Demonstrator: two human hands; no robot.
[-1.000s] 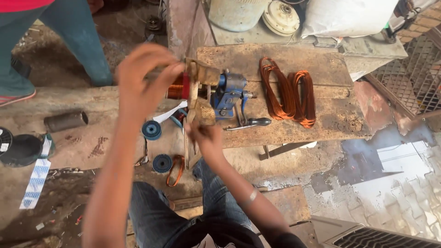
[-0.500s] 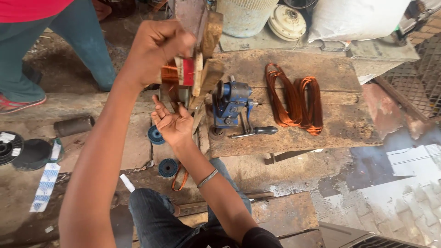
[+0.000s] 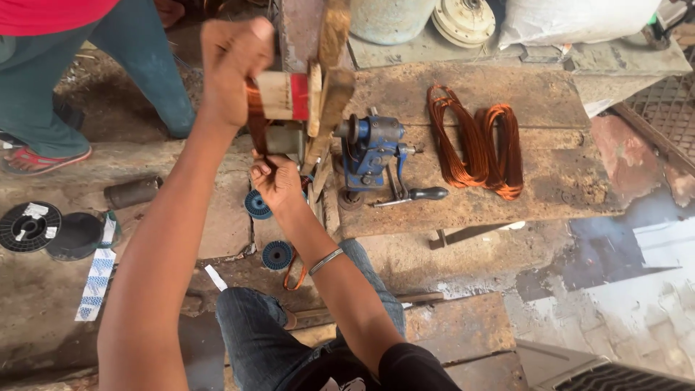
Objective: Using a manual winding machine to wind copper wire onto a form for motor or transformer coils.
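Observation:
My left hand (image 3: pixel 230 65) is raised and gripped around a wooden winding former (image 3: pixel 298 95) with a red band, which carries a loop of copper wire (image 3: pixel 253 119). Just below it, my right hand (image 3: pixel 275 181), a metal bangle on its wrist, is closed on the lower end of that wire loop. Both hands are left of a blue hand-crank winder (image 3: pixel 369 148) with a black handle (image 3: pixel 428 193), which stands on a worn wooden bench (image 3: pixel 550 195).
Two bundles of copper coils (image 3: pixel 478 145) lie on the bench to the right. Black spools (image 3: pixel 29 226), a metal cylinder (image 3: pixel 130 192) and blue discs (image 3: pixel 257 205) lie on the ground at left. Another person's legs (image 3: pixel 137 65) stand at top left. A drum and sack sit behind.
My left hand has lifted the former higher and nearer the camera. My right hand, open-palmed under it before, has closed on the wire loop.

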